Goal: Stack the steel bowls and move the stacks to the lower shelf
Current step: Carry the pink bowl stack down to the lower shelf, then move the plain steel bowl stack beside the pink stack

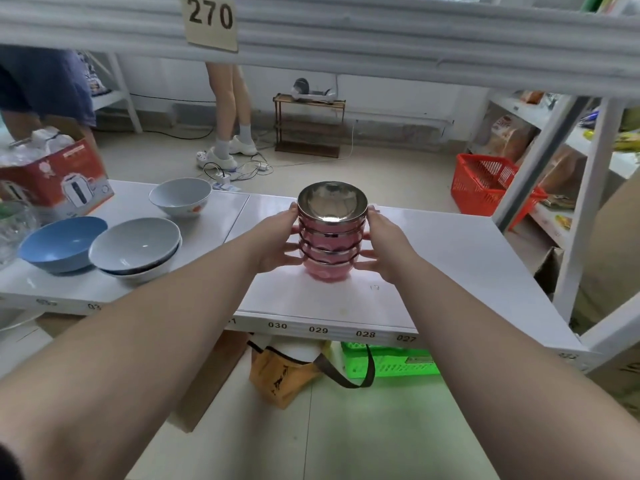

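A stack of several pink steel bowls [329, 237] with shiny steel rims stands on the white shelf [450, 258], near its middle. The top bowl's steel inside faces up. My left hand [277, 244] is pressed against the stack's left side and my right hand [384, 247] against its right side, fingers wrapped around the lower bowls. The stack's base touches the shelf surface.
On the shelf to the left lie a blue bowl [62, 242], grey bowls [136, 249], a white bowl [180, 197] and a kettle box [59, 181]. An upper shelf [381, 39] hangs overhead. A red basket [485, 181] and people's legs are behind.
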